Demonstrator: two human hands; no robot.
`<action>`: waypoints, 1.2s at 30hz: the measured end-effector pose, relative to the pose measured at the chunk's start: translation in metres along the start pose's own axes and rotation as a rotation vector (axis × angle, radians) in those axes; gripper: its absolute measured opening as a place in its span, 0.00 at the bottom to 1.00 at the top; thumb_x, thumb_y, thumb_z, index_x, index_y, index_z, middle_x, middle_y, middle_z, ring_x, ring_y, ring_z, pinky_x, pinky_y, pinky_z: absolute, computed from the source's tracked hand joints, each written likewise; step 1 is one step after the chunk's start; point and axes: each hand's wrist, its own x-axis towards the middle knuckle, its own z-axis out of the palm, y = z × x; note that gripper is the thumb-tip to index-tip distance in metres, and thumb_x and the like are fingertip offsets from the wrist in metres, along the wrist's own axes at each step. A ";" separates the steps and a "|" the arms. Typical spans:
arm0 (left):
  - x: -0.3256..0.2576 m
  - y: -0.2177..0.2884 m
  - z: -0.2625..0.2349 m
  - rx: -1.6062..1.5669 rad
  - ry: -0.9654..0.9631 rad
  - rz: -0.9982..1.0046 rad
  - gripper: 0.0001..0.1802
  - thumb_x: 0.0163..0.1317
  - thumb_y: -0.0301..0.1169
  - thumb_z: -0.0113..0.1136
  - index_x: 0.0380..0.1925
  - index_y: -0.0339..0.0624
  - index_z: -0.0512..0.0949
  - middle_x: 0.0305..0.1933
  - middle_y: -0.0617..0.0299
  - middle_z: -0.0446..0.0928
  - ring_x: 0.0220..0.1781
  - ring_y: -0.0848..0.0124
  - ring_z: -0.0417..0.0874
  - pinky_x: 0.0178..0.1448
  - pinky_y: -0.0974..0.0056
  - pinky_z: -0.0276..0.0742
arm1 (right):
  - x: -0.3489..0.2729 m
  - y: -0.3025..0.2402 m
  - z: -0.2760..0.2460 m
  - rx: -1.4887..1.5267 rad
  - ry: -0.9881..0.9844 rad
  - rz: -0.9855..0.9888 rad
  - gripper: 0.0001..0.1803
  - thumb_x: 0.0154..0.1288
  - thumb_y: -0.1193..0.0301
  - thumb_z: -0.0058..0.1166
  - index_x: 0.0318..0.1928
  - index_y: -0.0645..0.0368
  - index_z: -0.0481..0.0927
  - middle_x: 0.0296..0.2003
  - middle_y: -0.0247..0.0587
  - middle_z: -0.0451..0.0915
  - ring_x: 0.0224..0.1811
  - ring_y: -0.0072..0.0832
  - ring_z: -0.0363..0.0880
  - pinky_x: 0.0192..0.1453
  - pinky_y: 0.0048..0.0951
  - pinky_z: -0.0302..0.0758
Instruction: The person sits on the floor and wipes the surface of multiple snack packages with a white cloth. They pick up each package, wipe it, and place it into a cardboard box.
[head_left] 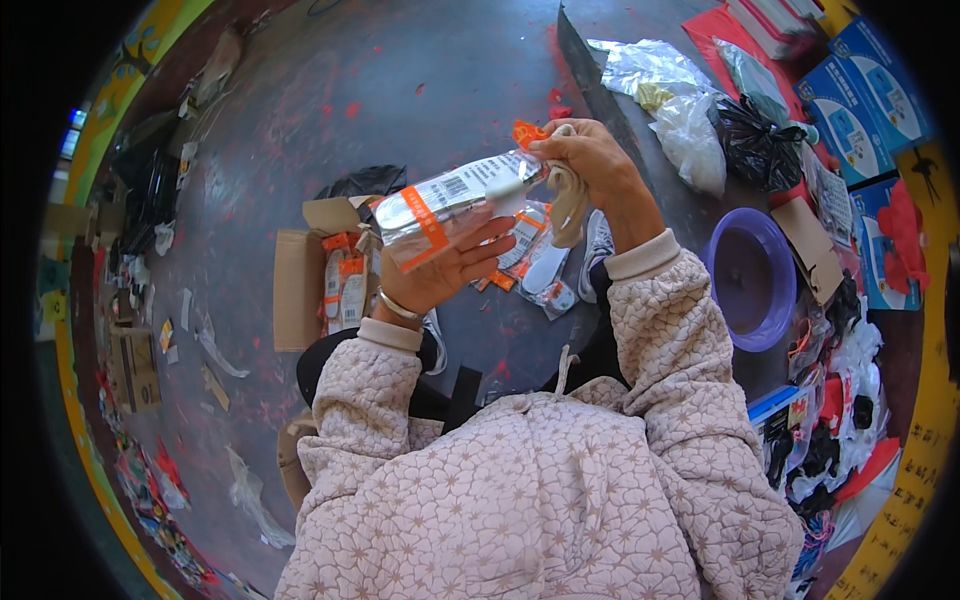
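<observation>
A clear plastic packet [450, 195] with orange bands and a white barcode label is held up tilted in front of me. My left hand [440, 272] lies under its near side, palm up, with the fingers stretched out and the thumb hidden. At the far right end, my right hand [595, 165] pinches a crumpled orange piece [528, 133] and a soft beige strip [568, 205] that hangs down. Whether the orange piece is part of the packet, I cannot tell. Below lie similar packets [545, 265] with white, sole-shaped contents.
An open cardboard box [297, 290] with more orange-banded packets stands at left. To the right sit a purple basin [752, 280], a black plastic bag [760, 145], clear bags [690, 140] and blue boxes [862, 120]. Scraps litter the left floor. My shoes [598, 245] flank the packets.
</observation>
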 end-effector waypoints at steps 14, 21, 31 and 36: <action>0.003 -0.005 0.005 -0.119 0.100 0.033 0.39 0.61 0.48 0.48 0.65 0.42 0.44 0.63 0.52 0.58 0.64 0.61 0.62 0.64 0.56 0.60 | -0.003 0.001 0.008 0.025 -0.103 -0.113 0.07 0.51 0.74 0.61 0.29 0.59 0.76 0.25 0.34 0.76 0.23 0.18 0.75 0.26 0.19 0.74; 0.004 -0.008 0.012 0.287 0.203 -0.139 0.33 0.56 0.29 0.57 0.60 0.38 0.55 0.56 0.53 0.67 0.55 0.64 0.73 0.58 0.59 0.70 | 0.002 0.010 0.016 -0.482 0.026 -0.249 0.07 0.50 0.75 0.57 0.27 0.67 0.77 0.20 0.36 0.76 0.21 0.19 0.73 0.23 0.21 0.70; 0.001 -0.006 -0.007 0.089 0.203 -0.131 0.29 0.49 0.22 0.51 0.55 0.32 0.61 0.49 0.51 0.73 0.45 0.65 0.79 0.49 0.63 0.77 | 0.000 -0.015 0.001 -0.233 0.607 -0.350 0.06 0.56 0.72 0.55 0.29 0.62 0.76 0.18 0.35 0.75 0.19 0.21 0.74 0.21 0.23 0.70; 0.008 -0.012 -0.011 0.054 0.348 -0.018 0.26 0.51 0.23 0.44 0.54 0.30 0.60 0.46 0.49 0.73 0.43 0.63 0.80 0.47 0.62 0.79 | -0.008 0.014 0.039 -0.710 0.428 -0.967 0.09 0.60 0.72 0.51 0.40 0.61 0.74 0.33 0.43 0.78 0.33 0.30 0.77 0.34 0.29 0.73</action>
